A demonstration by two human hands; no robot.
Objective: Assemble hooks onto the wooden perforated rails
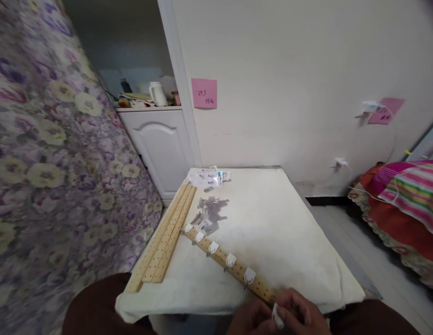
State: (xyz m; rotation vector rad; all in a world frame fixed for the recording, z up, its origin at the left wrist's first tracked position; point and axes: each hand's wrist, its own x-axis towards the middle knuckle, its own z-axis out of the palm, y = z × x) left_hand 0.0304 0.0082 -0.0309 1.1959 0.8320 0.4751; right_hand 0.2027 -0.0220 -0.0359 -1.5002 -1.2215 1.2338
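While your right hand [300, 309] pinches a small white hook [278, 317] between thumb and fingers, your left hand [251, 320] is curled right beside it, though I cannot tell whether its fingers grip the hook, the wood or nothing. Both hands are low, at the near edge of the table [286, 232], so if the pinch slips, the hook could well drop off that edge towards your lap or the floor.

You have the wooden strip [260, 286] lying slantwise on the pale cloth, its near end at your fingers and five white hooks [249, 275] spaced along it. Pressing hard on that near end might tip the strip or swing it round, because nothing visible pins its far end. That end lies just beside the heap of small clear packets [211, 214], so a swing could scatter them or nudge the holed boards [161, 258] on your left. The cloth looks loose at the front corners; should your knees or sleeves drag it, everything on it could shift. Your fingers partly hide the hook, so a crooked seating would be easy to miss.
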